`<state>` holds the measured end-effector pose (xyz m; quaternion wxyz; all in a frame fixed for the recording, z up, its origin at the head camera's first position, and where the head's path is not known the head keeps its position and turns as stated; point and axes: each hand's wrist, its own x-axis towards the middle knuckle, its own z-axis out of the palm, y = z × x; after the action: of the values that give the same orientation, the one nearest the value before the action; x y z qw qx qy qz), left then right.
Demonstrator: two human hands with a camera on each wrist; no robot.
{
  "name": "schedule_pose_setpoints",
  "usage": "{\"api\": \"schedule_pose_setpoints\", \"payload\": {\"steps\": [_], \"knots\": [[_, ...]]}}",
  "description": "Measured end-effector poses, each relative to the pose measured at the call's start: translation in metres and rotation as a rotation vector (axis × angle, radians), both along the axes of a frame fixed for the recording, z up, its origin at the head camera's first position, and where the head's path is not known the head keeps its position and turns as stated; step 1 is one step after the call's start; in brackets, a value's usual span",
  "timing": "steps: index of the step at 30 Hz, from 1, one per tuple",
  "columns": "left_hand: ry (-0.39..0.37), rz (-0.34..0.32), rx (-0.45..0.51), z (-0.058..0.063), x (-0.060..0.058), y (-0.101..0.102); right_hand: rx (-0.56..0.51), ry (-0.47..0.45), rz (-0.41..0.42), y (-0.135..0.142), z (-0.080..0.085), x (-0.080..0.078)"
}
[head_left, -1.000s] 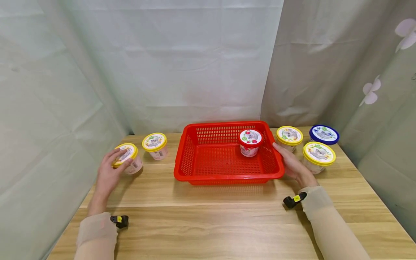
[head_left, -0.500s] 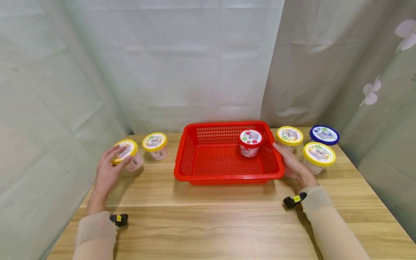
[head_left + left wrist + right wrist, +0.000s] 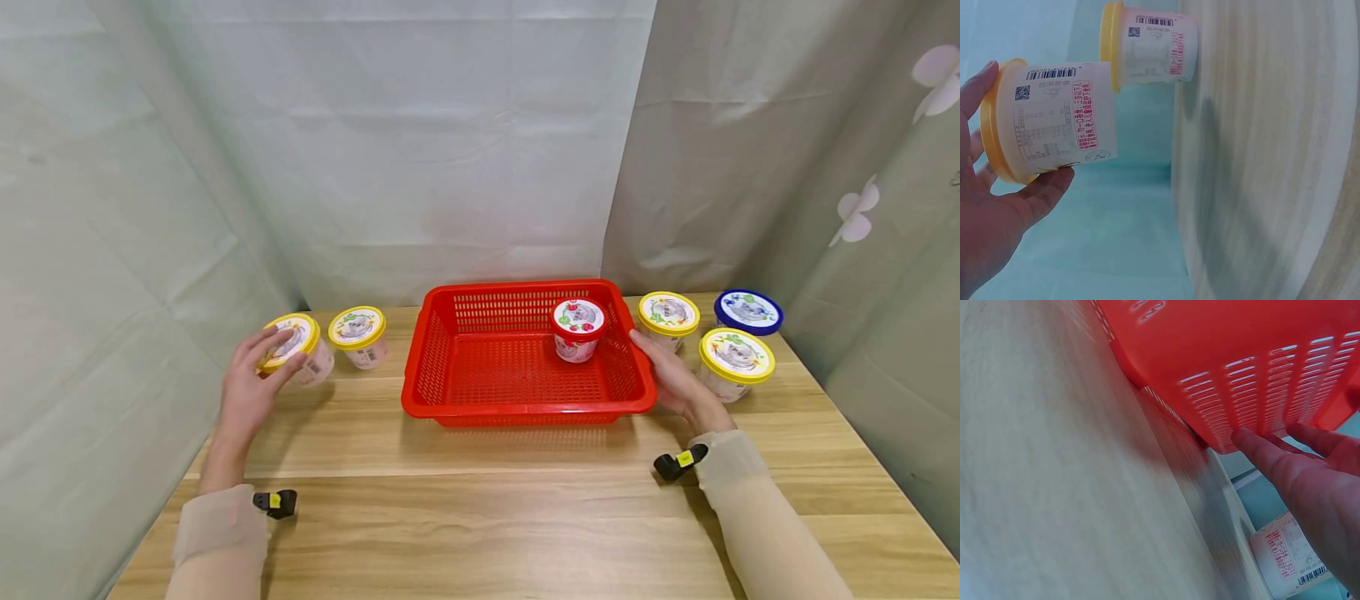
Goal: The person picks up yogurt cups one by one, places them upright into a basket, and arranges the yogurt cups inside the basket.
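My left hand (image 3: 251, 379) grips a small paper tub with a yellow lid (image 3: 1054, 115) around its lid, thumb on one side and fingers on the other. The left wrist view shows this tub raised off the table and tilted slightly. Another yellow-lidded tub (image 3: 357, 333) stands just to its right. My right hand (image 3: 678, 379) rests against the outside of the red plastic basket (image 3: 525, 409) at its right end. In the right wrist view its fairly straight fingers (image 3: 1260, 450) touch the slotted wall. Inside the basket, toward the right, stands a red-lidded tub (image 3: 577, 329).
Right of the basket stand two yellow-lidded tubs (image 3: 667, 317) (image 3: 735, 362) and a blue-lidded tub (image 3: 748, 312). The wooden table (image 3: 480, 517) stretches in front of the basket. Pale curtains (image 3: 420, 150) hang behind and on both sides.
My left hand has raised the yellow-lidded tub from the table and shifted it slightly away from me. The right hand and basket have not moved.
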<state>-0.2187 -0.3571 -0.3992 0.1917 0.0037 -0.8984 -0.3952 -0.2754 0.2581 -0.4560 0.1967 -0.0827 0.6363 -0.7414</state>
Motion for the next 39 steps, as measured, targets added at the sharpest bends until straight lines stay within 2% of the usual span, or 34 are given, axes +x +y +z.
{"api": "schedule_pose_setpoints", "payload": {"steps": [20, 39], "knots": [[0.042, -0.025, 0.026, 0.014, -0.003, 0.014, -0.01, 0.01, 0.019, 0.001, -0.002, -0.001], [0.012, -0.035, 0.032, 0.024, -0.009, 0.023, -0.001, 0.032, 0.028, 0.002, -0.003, -0.002]]}}
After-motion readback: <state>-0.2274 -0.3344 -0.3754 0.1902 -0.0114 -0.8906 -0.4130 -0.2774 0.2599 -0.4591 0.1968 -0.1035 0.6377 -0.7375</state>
